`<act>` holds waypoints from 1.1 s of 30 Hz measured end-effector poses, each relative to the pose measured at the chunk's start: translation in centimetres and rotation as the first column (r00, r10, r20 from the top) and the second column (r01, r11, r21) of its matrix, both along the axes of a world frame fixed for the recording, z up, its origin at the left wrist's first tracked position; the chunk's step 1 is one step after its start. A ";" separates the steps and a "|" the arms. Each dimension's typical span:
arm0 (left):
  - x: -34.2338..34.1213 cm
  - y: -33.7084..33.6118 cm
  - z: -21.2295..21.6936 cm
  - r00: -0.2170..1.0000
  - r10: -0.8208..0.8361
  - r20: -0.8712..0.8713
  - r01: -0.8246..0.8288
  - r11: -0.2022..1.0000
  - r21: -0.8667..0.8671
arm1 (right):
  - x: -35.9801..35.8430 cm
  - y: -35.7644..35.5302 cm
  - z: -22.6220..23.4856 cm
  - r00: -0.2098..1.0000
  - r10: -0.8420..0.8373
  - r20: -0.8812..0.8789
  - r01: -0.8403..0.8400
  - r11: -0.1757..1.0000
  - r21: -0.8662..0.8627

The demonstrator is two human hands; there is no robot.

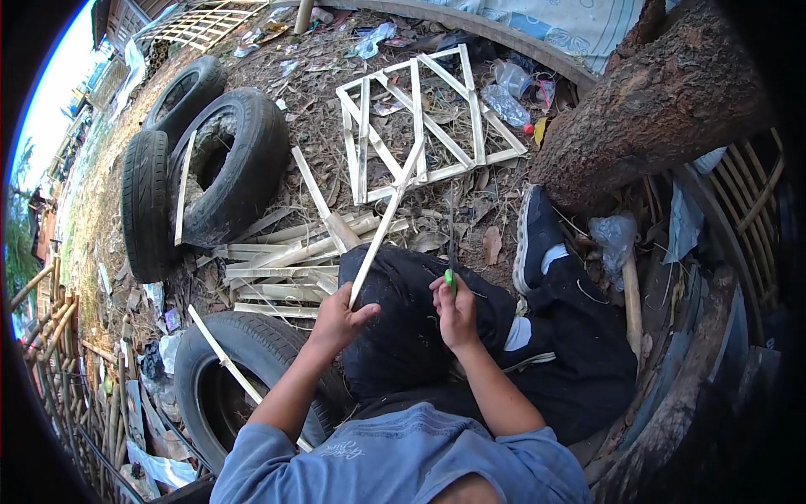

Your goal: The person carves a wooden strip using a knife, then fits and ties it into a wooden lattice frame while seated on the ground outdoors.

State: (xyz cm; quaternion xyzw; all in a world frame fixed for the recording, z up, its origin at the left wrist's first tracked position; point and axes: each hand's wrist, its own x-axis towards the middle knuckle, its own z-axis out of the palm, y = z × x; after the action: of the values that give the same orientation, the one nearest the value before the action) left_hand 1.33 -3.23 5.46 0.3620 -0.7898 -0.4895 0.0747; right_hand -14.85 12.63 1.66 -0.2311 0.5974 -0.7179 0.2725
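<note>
The 2 hands of the person are apart from each other. The left hand (pixel 340 321) is closed around the lower end of 1 pale strip (pixel 384 228). This strip slants forward above the black trousers (pixel 403 336), and its far end overlaps in view a slatted frame (pixel 416 109); whether they touch, it is not possible to tell. The right hand (pixel 456 312) grips a green-handled knife (pixel 451 280), with its blade pointing away from the body and apart from the strip. The frame lies on the ground (pixel 497 197), near a tree trunk (pixel 663 101). To the left are a pile of strips (pixel 281 292) and 4 tires (pixel 267 143).
</note>
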 end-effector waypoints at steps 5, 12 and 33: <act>-3.1 0.7 -1.3 0.969 0.015 0.245 0.086 0.915 -0.395 | -7.0 1.4 -2.0 0.997 0.029 -0.067 -0.013 0.973 0.232; -1.5 1.8 0.3 0.898 0.003 0.440 0.164 0.926 -0.341 | -9.9 -0.5 -2.0 0.909 0.154 -0.388 0.037 0.896 0.442; -1.1 2.8 -4.8 0.913 0.137 0.385 -0.024 0.958 -0.284 | -14.6 -5.9 -10.9 0.475 0.441 -0.761 0.113 0.828 0.550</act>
State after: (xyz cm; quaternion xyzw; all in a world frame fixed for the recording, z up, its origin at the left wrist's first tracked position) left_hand 0.20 -0.45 0.70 0.4731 -0.8325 -0.2877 -0.0190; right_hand -29.45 6.70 -9.25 -0.5335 0.7975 -0.2757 0.0577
